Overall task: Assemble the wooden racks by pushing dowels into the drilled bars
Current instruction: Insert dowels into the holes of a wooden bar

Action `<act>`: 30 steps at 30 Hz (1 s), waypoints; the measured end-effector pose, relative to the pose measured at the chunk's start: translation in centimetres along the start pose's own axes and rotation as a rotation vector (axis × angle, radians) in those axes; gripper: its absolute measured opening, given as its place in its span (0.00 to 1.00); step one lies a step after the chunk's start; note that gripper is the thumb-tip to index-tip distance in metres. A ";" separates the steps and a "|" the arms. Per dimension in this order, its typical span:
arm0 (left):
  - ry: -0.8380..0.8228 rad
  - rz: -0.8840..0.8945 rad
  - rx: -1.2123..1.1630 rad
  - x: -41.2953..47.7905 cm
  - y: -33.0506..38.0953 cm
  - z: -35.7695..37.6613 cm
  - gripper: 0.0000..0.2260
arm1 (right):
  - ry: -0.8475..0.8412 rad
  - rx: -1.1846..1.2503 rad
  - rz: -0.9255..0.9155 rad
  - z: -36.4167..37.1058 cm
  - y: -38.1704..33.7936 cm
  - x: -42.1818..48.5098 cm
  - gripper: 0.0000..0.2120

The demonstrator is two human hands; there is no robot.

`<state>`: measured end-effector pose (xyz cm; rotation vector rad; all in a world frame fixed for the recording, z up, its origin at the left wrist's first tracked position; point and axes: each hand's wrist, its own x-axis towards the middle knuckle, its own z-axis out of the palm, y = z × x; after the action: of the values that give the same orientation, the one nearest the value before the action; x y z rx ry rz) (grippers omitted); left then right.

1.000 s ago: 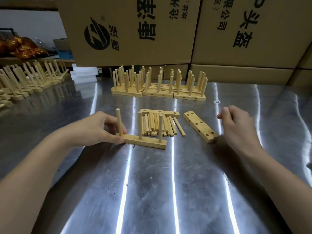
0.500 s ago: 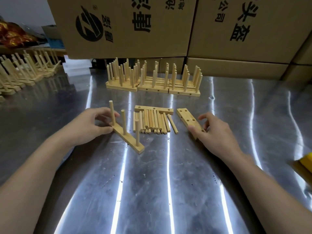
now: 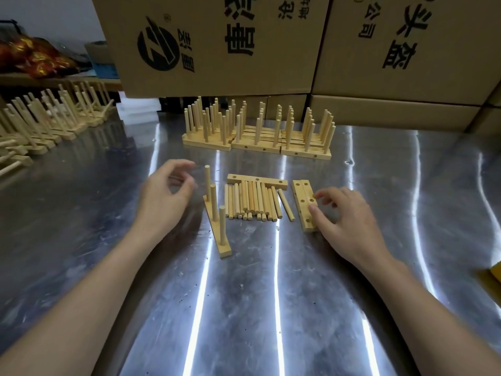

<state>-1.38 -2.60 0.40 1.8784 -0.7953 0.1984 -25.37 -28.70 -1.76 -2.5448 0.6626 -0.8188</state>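
Note:
A wooden bar with three upright dowels (image 3: 217,226) stands on the steel table (image 3: 244,308), turned end-on to me. My left hand (image 3: 168,191) hovers just left of it, fingers loosely curled, holding nothing. A row of loose dowels (image 3: 252,202) lies to the right of the bar, with one drilled bar (image 3: 257,180) across its far end. Two drilled bars (image 3: 303,202) lie side by side further right. My right hand (image 3: 344,221) pinches the right one with thumb and forefinger.
Several finished racks (image 3: 257,137) stand in a row behind the dowels. More racks (image 3: 40,123) line the far left of the table. Large cardboard boxes (image 3: 217,44) wall off the back. A yellow object (image 3: 492,275) shows at the right edge.
My left hand swung the three-dowel bar round until it points toward me, then let go. My right hand came down from the air onto the drilled bars on the right.

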 end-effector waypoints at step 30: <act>-0.085 -0.316 0.307 -8.5 4.1 -0.1 0.34 | -0.049 -0.127 -0.078 2.3 -1.5 -0.1 0.08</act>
<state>-10.42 0.19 -0.47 2.2869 -0.5347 0.0422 -23.59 -26.96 -2.83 -2.7111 0.6210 -0.7594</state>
